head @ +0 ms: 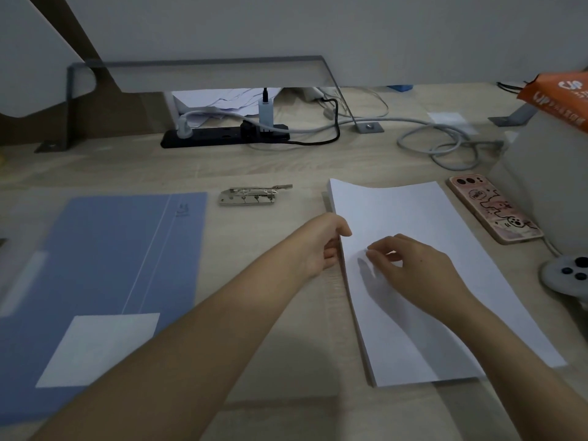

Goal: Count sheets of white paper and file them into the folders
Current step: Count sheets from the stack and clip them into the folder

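Both hands are on the paper right now. Their left hand (318,246) grips the left long edge of the paper stack (397,354), thumb lying on top and the other fingers curled down along the side. Their right hand (420,268) sits on top of the pile with its fingers curled, thumb and forefinger pinching at the top sheet (445,218) close to that same left edge. That sheet looks a bit bowed and skewed, so its near right corner pokes out past the sheets under it.

The stack itself lies flat on the wooden desk (270,313), long side running away from the person, slightly angled.

Everything else, going by the stack:
- left of it, past a strip of bare desk, is a blue folder (111,265) lying closed and flat, with a white label (98,348) on its near part
- off its far left corner, between stack and folder but further back, there's a loose metal binder clip mechanism (251,195)
- just to its right lies a phone (493,208) in a pink cartoon case, back side up
- further right and nearer, a pale controller (566,275) with dark buttons, partly cut off by the edge of view
- well behind it, a black power strip (222,136) with plugs in it, and grey cables (445,144) looping off toward the right
- far right at the back, an orange bag (560,97)

Lighting is dim, so I can't make out any sheet count.
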A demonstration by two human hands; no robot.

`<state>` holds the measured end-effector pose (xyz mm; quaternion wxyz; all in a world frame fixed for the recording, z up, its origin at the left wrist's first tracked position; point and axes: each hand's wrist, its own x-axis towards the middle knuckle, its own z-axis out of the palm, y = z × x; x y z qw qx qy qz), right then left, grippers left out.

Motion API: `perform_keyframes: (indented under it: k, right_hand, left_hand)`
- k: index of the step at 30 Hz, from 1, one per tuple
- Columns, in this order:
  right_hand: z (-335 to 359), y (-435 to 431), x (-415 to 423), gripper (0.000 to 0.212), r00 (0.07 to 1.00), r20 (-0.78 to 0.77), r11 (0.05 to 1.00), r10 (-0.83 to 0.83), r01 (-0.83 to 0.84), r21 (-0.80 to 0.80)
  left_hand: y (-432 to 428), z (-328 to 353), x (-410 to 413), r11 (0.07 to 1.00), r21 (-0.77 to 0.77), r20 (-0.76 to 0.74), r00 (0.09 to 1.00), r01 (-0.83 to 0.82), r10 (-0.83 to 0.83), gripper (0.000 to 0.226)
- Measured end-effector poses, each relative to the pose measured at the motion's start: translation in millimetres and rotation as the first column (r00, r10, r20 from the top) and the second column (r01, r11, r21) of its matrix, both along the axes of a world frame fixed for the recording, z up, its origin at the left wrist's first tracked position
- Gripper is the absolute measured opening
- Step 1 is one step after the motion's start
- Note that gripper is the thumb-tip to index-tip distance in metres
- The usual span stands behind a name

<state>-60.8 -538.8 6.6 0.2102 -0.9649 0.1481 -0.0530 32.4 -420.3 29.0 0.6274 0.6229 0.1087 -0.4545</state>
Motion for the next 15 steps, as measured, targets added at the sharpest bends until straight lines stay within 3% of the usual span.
perform_keyframes:
  k: [4,10,15]
  right_hand:
    - [0.4,0.3,-0.5,0.030,1.000,-0.013,0.999,-0.017,0.017,0.030]
    - [-1.6,1.6,-1.2,0.036,0.999,-0.036,0.996,-0.036,0.039,0.084]
    - [-3.6,8.7,-2.1,0.048,0.997,-0.021,0.996,-0.077,0.078,0.043]
  left_hand:
    - [2.3,-0.7,-1.4,0.998,-0.055,-0.025,0.999,0.020,-0.021,0.007]
    - [11.7,-12.4,-14.7,0.986,-0.165,0.016,1.000,-0.007,0.010,0.022]
    - [22.3,-13.5,-33.4,0.948,-0.283,0.072,0.989,0.144,-0.129,0.039]
